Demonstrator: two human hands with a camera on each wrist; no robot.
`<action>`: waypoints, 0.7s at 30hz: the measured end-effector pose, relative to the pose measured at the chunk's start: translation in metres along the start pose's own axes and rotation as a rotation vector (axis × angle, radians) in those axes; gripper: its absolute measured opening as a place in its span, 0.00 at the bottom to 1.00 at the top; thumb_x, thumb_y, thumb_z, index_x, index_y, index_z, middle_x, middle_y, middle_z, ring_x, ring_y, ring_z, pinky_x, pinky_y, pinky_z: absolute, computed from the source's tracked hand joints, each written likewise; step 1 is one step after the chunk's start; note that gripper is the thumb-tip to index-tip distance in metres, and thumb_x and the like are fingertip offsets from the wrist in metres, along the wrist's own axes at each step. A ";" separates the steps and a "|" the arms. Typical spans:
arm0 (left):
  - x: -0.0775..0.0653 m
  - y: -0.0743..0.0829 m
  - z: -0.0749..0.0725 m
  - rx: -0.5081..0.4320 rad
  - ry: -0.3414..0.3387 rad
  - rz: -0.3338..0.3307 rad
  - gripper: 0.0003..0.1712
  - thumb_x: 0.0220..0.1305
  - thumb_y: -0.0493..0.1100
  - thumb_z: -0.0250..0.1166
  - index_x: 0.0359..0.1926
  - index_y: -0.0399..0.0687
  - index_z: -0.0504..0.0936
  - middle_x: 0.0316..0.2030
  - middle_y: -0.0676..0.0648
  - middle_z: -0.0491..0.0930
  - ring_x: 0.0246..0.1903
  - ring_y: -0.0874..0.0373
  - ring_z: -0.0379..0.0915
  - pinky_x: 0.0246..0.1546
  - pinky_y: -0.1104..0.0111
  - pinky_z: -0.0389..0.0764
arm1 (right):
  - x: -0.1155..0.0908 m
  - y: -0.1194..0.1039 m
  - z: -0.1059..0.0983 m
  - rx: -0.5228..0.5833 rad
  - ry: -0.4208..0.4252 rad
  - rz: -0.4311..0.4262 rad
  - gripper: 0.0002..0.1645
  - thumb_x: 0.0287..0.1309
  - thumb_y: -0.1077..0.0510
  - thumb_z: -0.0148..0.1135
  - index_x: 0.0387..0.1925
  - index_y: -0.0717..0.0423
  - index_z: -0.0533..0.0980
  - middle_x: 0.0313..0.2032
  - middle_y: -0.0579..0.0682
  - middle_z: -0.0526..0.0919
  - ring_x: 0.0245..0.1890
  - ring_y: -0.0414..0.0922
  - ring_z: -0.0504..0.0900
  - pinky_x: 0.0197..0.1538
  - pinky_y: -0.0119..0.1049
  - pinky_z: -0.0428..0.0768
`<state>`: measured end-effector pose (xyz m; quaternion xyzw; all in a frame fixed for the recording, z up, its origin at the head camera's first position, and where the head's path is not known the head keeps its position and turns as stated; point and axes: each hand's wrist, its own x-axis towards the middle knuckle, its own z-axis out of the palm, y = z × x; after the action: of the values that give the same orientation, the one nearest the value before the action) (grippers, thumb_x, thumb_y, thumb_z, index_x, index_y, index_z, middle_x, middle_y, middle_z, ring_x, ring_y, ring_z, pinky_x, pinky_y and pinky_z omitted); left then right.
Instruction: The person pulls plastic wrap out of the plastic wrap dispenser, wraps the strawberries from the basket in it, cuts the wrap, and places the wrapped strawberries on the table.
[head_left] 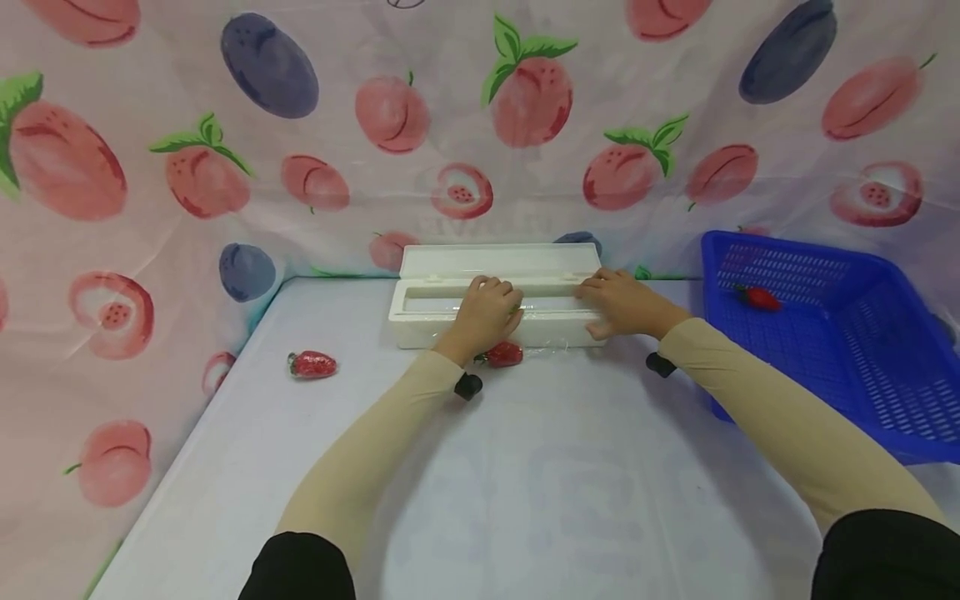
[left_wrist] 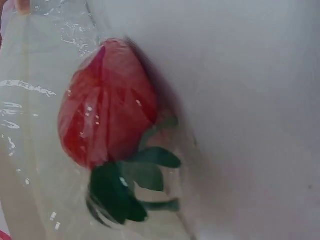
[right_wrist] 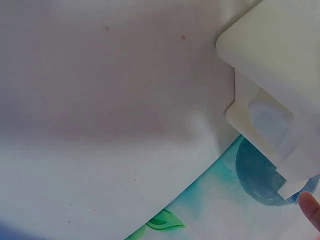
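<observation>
A white cling film box (head_left: 420, 329) stands at the back of the table with its lid (head_left: 501, 261) raised and a pale roll inside. My left hand (head_left: 483, 315) is over its middle, fingers bent down; a small green bit shows beside them, and their grasp is hidden. At the box's right end my right hand (head_left: 626, 304) has its fingers over the top edge and its thumb apart, at the front. Clear film (left_wrist: 30, 115) lies over a red strawberry (left_wrist: 107, 107) with green leaves, in front of the box below my left hand.
Another shiny red strawberry (head_left: 312, 364) lies on the white table (head_left: 540, 483) to the left. On the right stands a blue plastic basket (head_left: 840, 417) with a strawberry (head_left: 761, 298) inside. A fruit-print cloth (head_left: 315, 225) hangs behind the table.
</observation>
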<state>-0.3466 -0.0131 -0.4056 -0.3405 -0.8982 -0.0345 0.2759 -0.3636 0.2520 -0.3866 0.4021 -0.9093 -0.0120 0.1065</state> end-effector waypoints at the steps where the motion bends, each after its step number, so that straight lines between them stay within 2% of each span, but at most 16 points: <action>1: -0.001 0.000 0.001 -0.001 0.011 -0.005 0.06 0.61 0.46 0.60 0.33 0.49 0.80 0.32 0.51 0.81 0.39 0.54 0.77 0.55 0.59 0.72 | 0.000 -0.001 -0.001 0.003 -0.001 0.002 0.30 0.42 0.50 0.66 0.48 0.61 0.75 0.47 0.59 0.81 0.50 0.59 0.74 0.49 0.59 0.73; 4: -0.006 -0.003 0.002 -0.011 0.036 -0.021 0.05 0.60 0.44 0.60 0.34 0.49 0.80 0.30 0.50 0.80 0.38 0.53 0.77 0.54 0.58 0.72 | 0.001 -0.002 -0.001 -0.003 -0.011 0.010 0.30 0.43 0.50 0.66 0.48 0.61 0.75 0.47 0.59 0.81 0.51 0.59 0.74 0.50 0.59 0.73; 8: -0.013 -0.011 0.003 -0.016 0.035 -0.039 0.05 0.59 0.42 0.58 0.36 0.49 0.79 0.30 0.49 0.79 0.37 0.53 0.77 0.55 0.57 0.72 | 0.002 -0.002 -0.001 -0.008 -0.010 0.005 0.30 0.43 0.50 0.66 0.48 0.62 0.75 0.47 0.59 0.81 0.51 0.58 0.74 0.50 0.59 0.73; 21: -0.050 -0.051 -0.005 -0.003 0.102 -0.096 0.02 0.58 0.41 0.59 0.32 0.48 0.77 0.29 0.48 0.79 0.35 0.52 0.75 0.52 0.54 0.73 | 0.001 0.000 0.002 -0.010 -0.019 0.009 0.30 0.44 0.50 0.65 0.49 0.62 0.75 0.48 0.60 0.80 0.51 0.59 0.73 0.51 0.59 0.73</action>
<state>-0.3455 -0.0831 -0.4208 -0.2953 -0.8982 -0.0662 0.3187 -0.3646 0.2511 -0.3880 0.3974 -0.9120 -0.0199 0.1002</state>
